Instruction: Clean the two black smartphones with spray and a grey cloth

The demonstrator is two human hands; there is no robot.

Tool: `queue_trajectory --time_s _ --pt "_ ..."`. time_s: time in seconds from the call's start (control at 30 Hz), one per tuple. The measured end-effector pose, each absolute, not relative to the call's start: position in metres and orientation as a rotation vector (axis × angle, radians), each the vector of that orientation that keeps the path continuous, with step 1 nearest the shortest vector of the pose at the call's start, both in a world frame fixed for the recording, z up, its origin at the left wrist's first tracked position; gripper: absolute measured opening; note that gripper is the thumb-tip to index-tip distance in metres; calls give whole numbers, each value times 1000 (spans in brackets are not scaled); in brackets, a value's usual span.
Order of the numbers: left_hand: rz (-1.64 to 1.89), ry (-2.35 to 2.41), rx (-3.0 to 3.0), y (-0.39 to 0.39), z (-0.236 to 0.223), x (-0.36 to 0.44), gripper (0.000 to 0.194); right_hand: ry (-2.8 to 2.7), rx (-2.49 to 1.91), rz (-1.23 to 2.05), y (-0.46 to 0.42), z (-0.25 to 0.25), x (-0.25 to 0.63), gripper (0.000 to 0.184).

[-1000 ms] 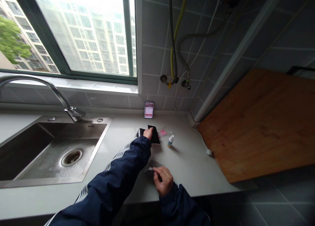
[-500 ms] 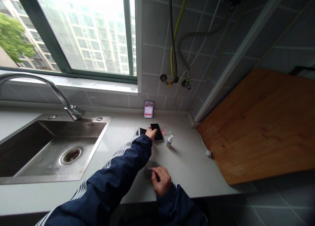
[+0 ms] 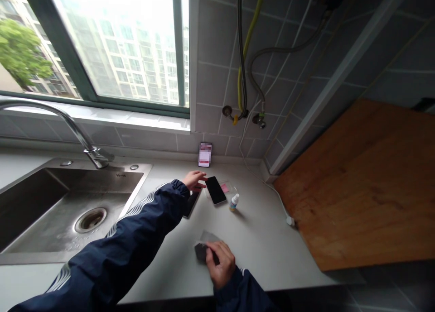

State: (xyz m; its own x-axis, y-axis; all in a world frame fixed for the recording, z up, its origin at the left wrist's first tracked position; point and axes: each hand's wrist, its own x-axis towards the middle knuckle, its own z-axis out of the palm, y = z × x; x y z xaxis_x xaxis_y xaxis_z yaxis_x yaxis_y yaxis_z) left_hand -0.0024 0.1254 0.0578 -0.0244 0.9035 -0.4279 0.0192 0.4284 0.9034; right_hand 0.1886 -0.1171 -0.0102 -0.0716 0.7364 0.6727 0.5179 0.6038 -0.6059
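My left hand [image 3: 193,180] hangs open just above the counter, its fingertips close to a black smartphone [image 3: 215,189] that lies flat with a dark screen. A second phone [image 3: 191,204] lies to the left, partly hidden under my left wrist. My right hand [image 3: 220,263] grips a folded grey cloth [image 3: 201,251] nearer the counter's front edge. Beyond the black phone are a small white dropper bottle with a blue cap [image 3: 234,202] and a clear plastic sleeve with a pink piece inside [image 3: 224,187].
A stainless steel sink [image 3: 68,208] with a curved faucet [image 3: 98,158] lies left. An upright card [image 3: 205,154] leans on the tiled wall. A white cable [image 3: 272,194] runs along the counter to a wooden board [image 3: 356,185] at right. Hoses hang on the wall.
My left hand has lifted off the phones and moved to the left, uncovering the black phone. My right hand has moved slightly down with the grey cloth.
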Motion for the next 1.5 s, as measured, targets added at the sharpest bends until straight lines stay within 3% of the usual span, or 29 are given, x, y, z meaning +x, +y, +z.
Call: queue_trajectory --time_s 0.23,0.7,1.5 --pt "1133 1783 1213 184 35 -33 45 -1753 -1022 302 -117 -9 187 20" --pt "1041 1998 1402 241 -5 -35 65 -1748 -1094 309 -116 -9 183 18" --pt "936 2122 1404 254 -9 -34 62 -1769 -1096 393 -117 -16 183 17"
